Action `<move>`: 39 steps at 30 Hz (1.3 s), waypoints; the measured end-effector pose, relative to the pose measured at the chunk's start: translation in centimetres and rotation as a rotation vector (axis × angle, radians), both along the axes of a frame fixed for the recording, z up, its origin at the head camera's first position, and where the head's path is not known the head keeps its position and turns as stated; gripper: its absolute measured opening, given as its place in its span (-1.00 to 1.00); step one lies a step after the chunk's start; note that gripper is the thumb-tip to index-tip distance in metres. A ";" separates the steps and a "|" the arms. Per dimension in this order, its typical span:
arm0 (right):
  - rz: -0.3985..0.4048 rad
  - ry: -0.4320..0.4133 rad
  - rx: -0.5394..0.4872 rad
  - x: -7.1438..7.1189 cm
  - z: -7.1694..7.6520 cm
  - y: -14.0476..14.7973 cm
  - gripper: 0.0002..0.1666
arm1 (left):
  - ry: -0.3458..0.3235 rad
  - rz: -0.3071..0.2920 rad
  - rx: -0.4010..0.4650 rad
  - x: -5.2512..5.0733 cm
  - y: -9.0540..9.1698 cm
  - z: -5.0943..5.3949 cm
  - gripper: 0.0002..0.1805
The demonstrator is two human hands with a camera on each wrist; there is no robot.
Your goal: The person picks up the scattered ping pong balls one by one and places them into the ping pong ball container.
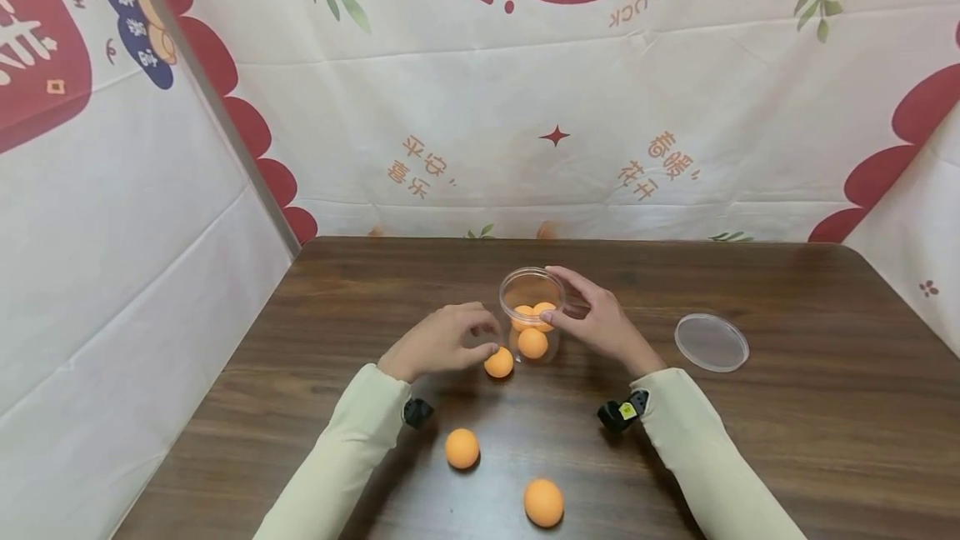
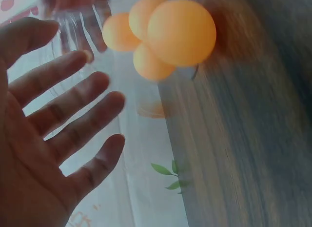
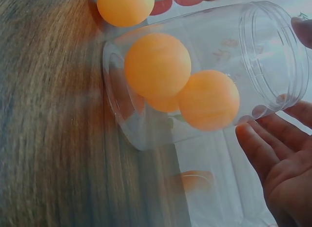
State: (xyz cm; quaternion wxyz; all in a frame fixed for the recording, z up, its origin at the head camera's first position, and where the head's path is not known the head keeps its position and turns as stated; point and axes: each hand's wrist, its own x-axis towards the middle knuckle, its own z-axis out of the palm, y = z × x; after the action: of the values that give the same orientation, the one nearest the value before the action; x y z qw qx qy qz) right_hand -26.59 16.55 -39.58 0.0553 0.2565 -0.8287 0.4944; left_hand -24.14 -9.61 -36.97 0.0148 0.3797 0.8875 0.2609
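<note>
A clear plastic jar stands upright on the table with its mouth uncovered. Three orange ping-pong balls lie inside it. My right hand grips the jar near its rim, thumb on the near side and fingers round the far side. Just left of the jar's base, another ping-pong ball rests on the table. My left hand hovers over that ball with loosely bent, spread fingers; the left wrist view shows a gap between the fingers and the ball.
Two more ping-pong balls, one left and one right, lie on the table nearer to me. A clear round lid lies flat to the right of my right hand. Printed white cloth hangs behind the brown wooden table.
</note>
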 end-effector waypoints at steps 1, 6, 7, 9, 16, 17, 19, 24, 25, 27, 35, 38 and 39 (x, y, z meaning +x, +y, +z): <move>-0.003 0.002 -0.004 0.0 0.0 0.0 -0.26 | -0.002 -0.002 -0.012 0.2 0.0 0.1 -0.80; -0.009 -0.001 -0.015 0.1 -0.1 0.0 -0.27 | 0.035 0.012 -0.096 1.0 0.3 0.2 -0.75; -0.008 -0.003 -0.015 0.1 -0.1 0.0 -0.27 | 0.041 0.010 -0.110 1.1 0.3 0.2 -0.74; -0.006 -0.013 -0.017 0.1 -0.1 0.0 -0.26 | 0.054 0.003 -0.133 1.3 0.5 0.1 -0.72; 0.002 -0.016 -0.014 0.1 -0.3 -0.1 -0.25 | 0.130 -0.045 -0.198 1.8 1.2 -0.6 -0.67; 0.000 -0.018 -0.015 0.0 -0.3 -0.1 -0.25 | 0.146 -0.044 -0.210 1.9 1.3 -0.7 -0.66; -0.001 -0.021 -0.020 0.0 -0.4 -0.1 -0.24 | 0.170 -0.041 -0.235 2.0 1.6 -0.7 -0.67; -0.002 -0.019 -0.030 0.2 -0.4 -0.1 -0.23 | 0.209 -0.048 -0.276 2.0 2.0 -0.8 -0.70; 0.000 -0.018 -0.029 0.2 -0.4 -0.1 -0.24 | 0.209 -0.050 -0.277 2.0 2.0 -0.9 -0.69; 0.000 -0.017 -0.030 0.2 -0.5 -0.2 -0.24 | 0.210 -0.052 -0.282 2.0 2.1 -1.0 -0.67; 0.009 -0.017 -0.049 0.2 -0.4 -0.1 -0.26 | 0.194 -0.045 -0.341 1.8 2.3 -1.5 -0.63; 0.007 -0.020 -0.051 0.1 -0.5 -0.1 -0.25 | 0.184 -0.050 -0.339 1.8 2.3 -1.7 -0.66; 0.006 -0.019 -0.051 0.1 -0.5 -0.1 -0.25 | 0.180 -0.053 -0.336 1.8 2.3 -1.8 -0.68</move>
State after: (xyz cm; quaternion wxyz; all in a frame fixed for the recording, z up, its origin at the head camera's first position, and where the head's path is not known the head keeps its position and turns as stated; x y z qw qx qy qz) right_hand -26.50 16.41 -40.08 0.0528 0.2528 -0.8155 0.5180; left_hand -22.32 -7.28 -38.73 0.0053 0.4170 0.9059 0.0736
